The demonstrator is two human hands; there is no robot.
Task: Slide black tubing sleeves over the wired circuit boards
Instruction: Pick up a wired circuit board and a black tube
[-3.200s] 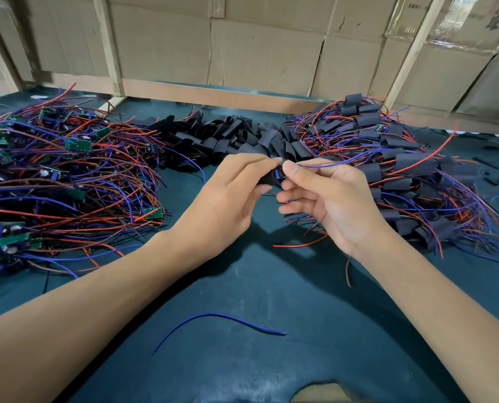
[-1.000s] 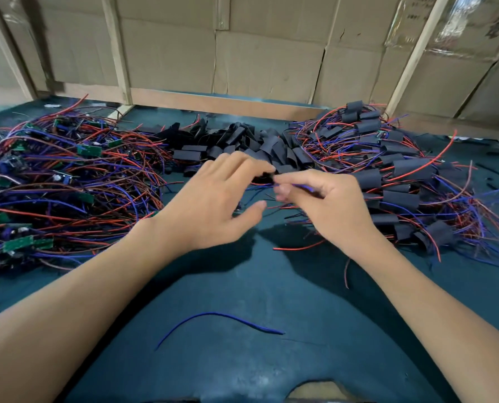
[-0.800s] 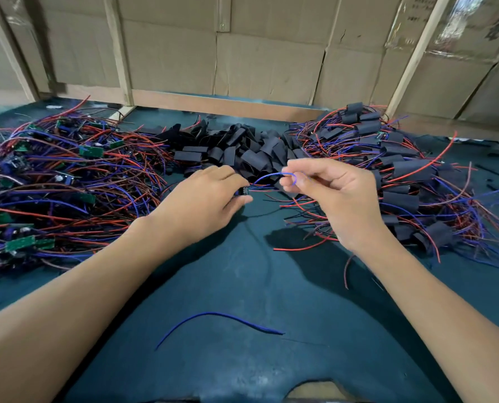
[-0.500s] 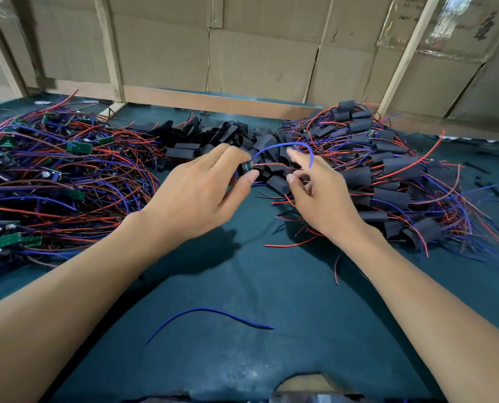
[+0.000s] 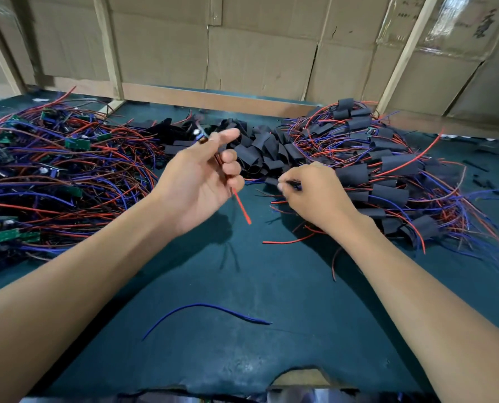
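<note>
- The dark green worktop carried three heaps and no box or tray; everything lay loose on its cover.
- At the left lay a heap of bare circuit boards, green boards tangled in red and blue wires.
- In the middle, toward the back, lay a heap of black sleeves, short flat pieces of tubing piled on one another.
- At the right lay a heap of sleeved boards, each with a black sleeve over it and red and blue wires trailing out.
- A loose blue wire lay alone on the worktop near the front, well apart from the heaps.
- A loose red wire lay just beside the right forearm.
- The left hand was raised above the worktop, palm turned toward the camera, fingers curled.
- Its thumb and fingers pinched a small circuit board, blurred, which stuck up past the thumb tip; a red wire hung down from the hand.
- The right hand was low at the near edge of the sleeved heap, back of the hand up, fingers bent.
- Its fingertips pinched something dark with a trace of blue; whether this was a sleeve or a wire could not be told.
- The two hands were apart, with bare worktop between them.
- Behind the worktop stood a cardboard wall with wooden battens.
</note>
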